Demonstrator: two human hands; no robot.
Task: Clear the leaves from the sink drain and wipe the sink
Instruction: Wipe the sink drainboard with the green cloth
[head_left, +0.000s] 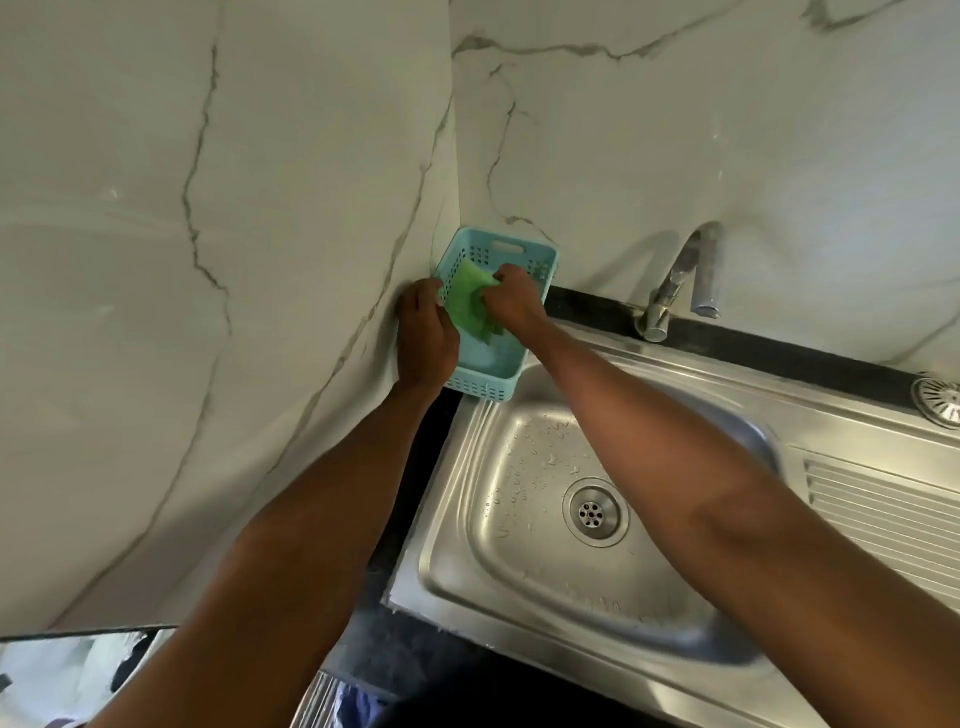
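Note:
A light blue plastic basket (511, 248) stands in the wall corner at the sink's far left rim. My left hand (423, 338) grips the basket's left wall. My right hand (514, 301) pinches a green cloth (467, 301) that hangs into the basket. The steel sink (519, 551) lies below, with water drops on its bowl. Its round drain (594, 513) shows bare metal with small holes and no leaves on it. My right forearm crosses over the bowl.
A chrome tap (680, 283) rises behind the sink on a dark counter strip. A ribbed drainboard (883, 514) lies to the right, and a round metal strainer (940, 400) sits at the far right edge. Marble walls close off the left and back.

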